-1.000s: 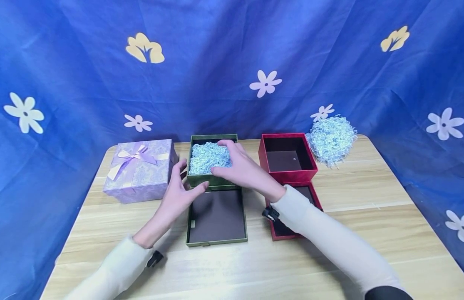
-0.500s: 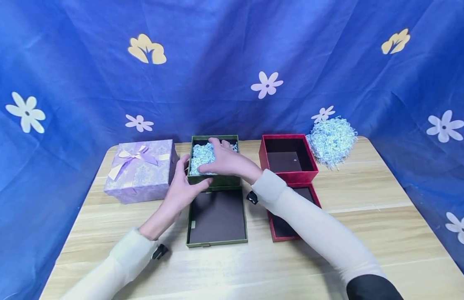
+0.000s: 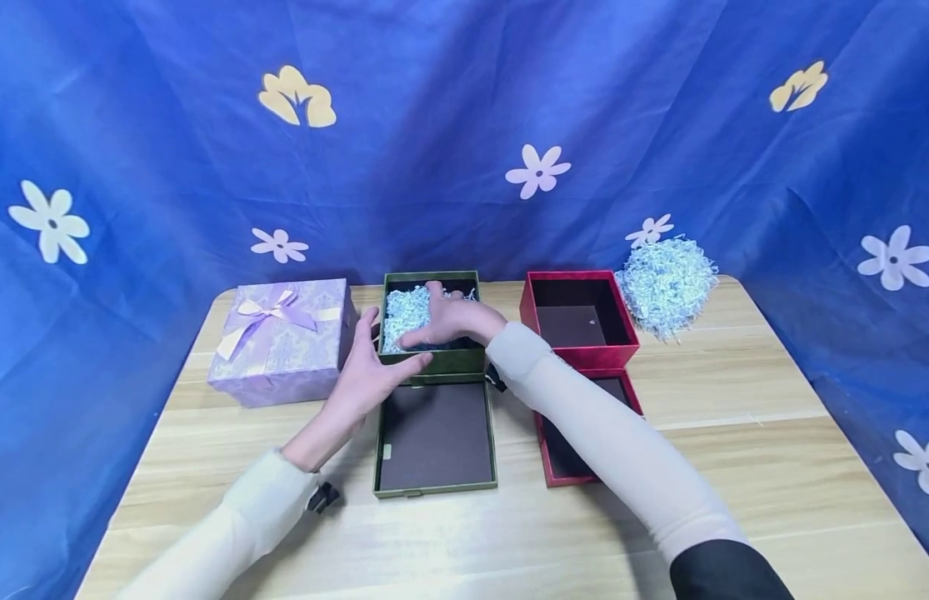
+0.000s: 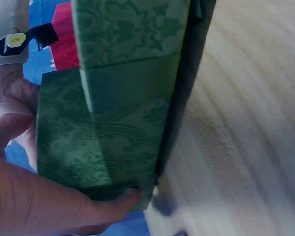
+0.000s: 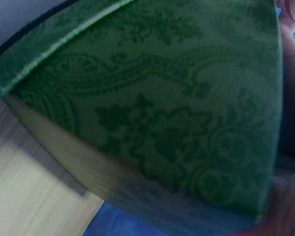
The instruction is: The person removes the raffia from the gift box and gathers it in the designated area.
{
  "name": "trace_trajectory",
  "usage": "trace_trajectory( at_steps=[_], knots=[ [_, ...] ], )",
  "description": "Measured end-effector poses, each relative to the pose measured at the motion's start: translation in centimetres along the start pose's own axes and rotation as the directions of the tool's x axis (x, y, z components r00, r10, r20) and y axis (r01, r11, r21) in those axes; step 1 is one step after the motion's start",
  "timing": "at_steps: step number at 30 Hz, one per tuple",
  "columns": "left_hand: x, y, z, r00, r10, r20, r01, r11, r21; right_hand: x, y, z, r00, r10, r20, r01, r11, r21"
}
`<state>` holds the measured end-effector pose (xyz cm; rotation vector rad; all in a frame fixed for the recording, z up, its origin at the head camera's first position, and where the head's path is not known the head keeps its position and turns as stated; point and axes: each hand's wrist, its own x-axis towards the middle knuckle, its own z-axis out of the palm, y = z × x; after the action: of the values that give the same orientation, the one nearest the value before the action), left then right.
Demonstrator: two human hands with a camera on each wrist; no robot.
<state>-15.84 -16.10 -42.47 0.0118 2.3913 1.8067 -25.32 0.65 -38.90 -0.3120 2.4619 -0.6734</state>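
Observation:
In the head view, a green box [image 3: 451,361] holds light-blue shredded paper [image 3: 406,312]. My right hand [image 3: 455,321] reaches into it from the right, thumb and index finger spread over the paper; its other fingertips are hidden. At the box's front left corner is my left hand [image 3: 365,375], thumb along the front wall and fingers by the left side. The left wrist view shows that hand against the patterned green wall [image 4: 108,132]. A dark-lined green lid [image 3: 436,437] lies in front of the box. The right wrist view is mostly green box wall [image 5: 157,113].
A lilac gift box [image 3: 284,342] with a ribbon bow stands left. To the right is a red box [image 3: 580,357], with its red lid [image 3: 557,479] in front, partly under my right sleeve. A ball of light-blue shredded paper [image 3: 668,285] sits at the back right.
My right hand has moved left and deeper into the green box, over the shredded paper. My left hand has shifted slightly right along the box corner.

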Motion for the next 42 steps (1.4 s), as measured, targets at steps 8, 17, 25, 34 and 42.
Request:
trace_trajectory(
  at_steps=[8, 17, 25, 34, 42],
  knots=[
    [0.9, -0.8, -0.5, 0.999, 0.036, 0.034, -0.034, 0.997, -0.071, 0.8, 0.3, -0.1, 0.993, -0.072, 0.098, 0.068, 0.997, 0.043],
    [1.0, -1.1, -1.1, 0.997, 0.068, 0.046, -0.065, 0.996, -0.062, 1.7, 0.9, 0.4, 0.957, -0.259, 0.131, 0.228, 0.95, 0.212],
    [0.9, -0.6, -1.0, 0.999, 0.014, 0.049, -0.012, 0.999, -0.038, 2.7, 1.0, 1.1, 0.948, -0.309, 0.073, 0.281, 0.924, 0.261],
    [1.1, -0.5, -0.9, 0.999, 0.024, 0.034, -0.022, 0.999, -0.038, 3.4, 1.0, 1.9, 0.942, -0.335, 0.021, 0.313, 0.9, 0.303],
    [1.5, -0.4, -0.6, 0.999, 0.021, 0.044, -0.019, 0.999, -0.044, 3.3, 1.4, 1.6, 0.941, -0.335, -0.048, 0.334, 0.892, 0.304]
  ],
)
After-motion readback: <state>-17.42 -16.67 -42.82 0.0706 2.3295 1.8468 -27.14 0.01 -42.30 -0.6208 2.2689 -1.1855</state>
